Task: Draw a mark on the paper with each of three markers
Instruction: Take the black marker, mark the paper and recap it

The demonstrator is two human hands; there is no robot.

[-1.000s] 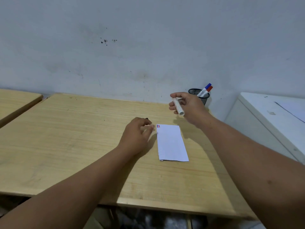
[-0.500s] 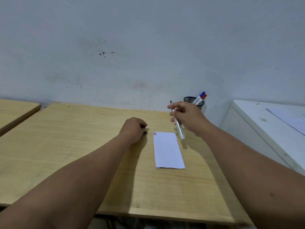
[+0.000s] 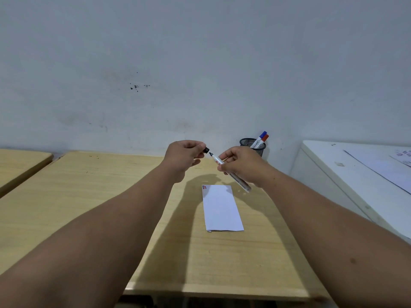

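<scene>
Pinching a black cap [image 3: 206,149], the left hand [image 3: 185,155] faces the right hand [image 3: 241,166], which grips an uncapped marker [image 3: 231,174] above the paper [image 3: 221,207].

left hand [image 3: 185,155]: lifted off the surface, now pinching the black cap [image 3: 206,149]
marker [image 3: 229,173]: tip now pointing at cap

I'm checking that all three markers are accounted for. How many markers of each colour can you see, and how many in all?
Black marker, uncapped, in the right hand: 1
Blue-capped marker, in the mesh cup: 1
Red-capped marker, in the mesh cup: 1
Total: 3
</scene>
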